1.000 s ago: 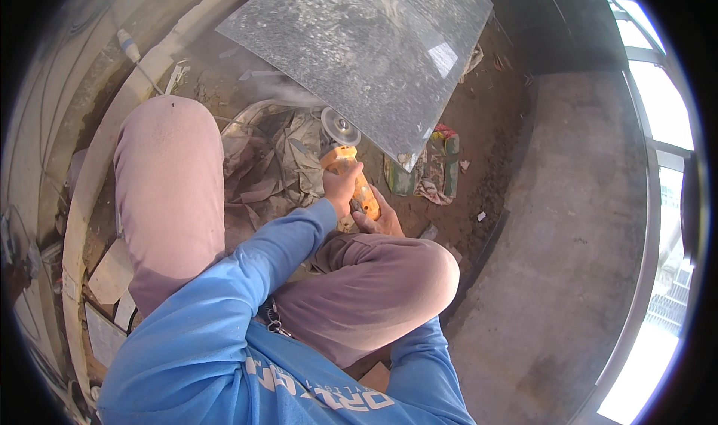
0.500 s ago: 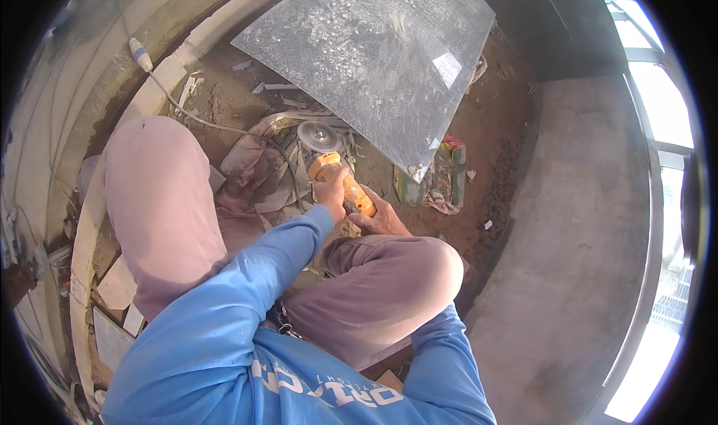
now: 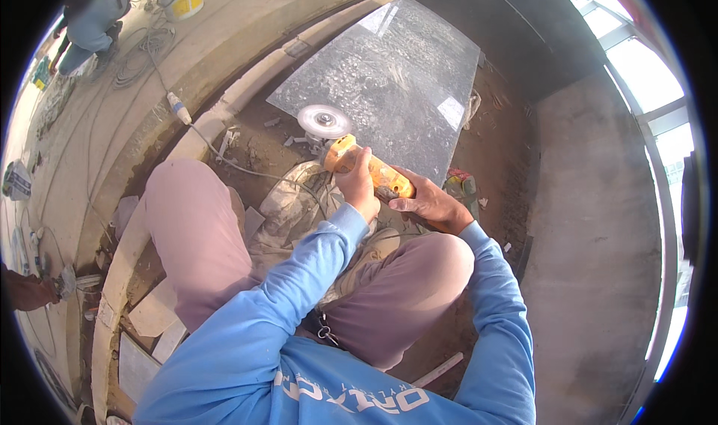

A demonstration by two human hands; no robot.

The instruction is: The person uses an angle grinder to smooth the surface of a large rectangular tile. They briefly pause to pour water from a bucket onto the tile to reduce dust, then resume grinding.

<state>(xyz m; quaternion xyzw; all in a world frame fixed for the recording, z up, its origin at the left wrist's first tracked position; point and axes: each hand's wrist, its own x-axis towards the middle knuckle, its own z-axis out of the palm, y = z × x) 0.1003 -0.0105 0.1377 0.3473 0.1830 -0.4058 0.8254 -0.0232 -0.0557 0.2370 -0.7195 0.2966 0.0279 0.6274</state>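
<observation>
- Both hands were clamped on the yellow angle grinder [image 3: 368, 169], which sat just off the near edge of the grey stone slab [image 3: 396, 81].
- Left hand [image 3: 357, 187] wrapped the body nearer the disc [image 3: 323, 120], fingers closed round it.
- Right hand [image 3: 430, 204] gripped the tail end, fingers curled over it.
- Long axis ran from the right hand up-left; the disc end pointed at the slab's near corner.
</observation>
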